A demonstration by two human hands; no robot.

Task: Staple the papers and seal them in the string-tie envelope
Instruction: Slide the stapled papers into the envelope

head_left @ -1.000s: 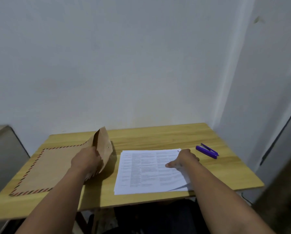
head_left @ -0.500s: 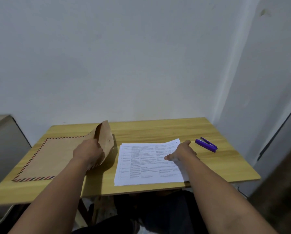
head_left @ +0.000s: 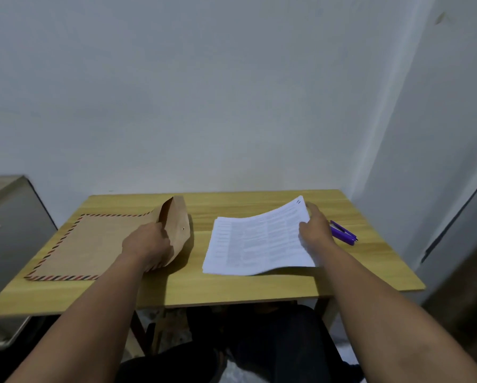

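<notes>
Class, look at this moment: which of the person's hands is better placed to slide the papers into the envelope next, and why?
The right hand. It already grips the papers by their raised right edge, while the left hand holds up the flap of the envelope, keeping its mouth open toward the stack.

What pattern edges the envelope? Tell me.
Red and dark diagonal stripes border the brown envelope; head view.
</notes>
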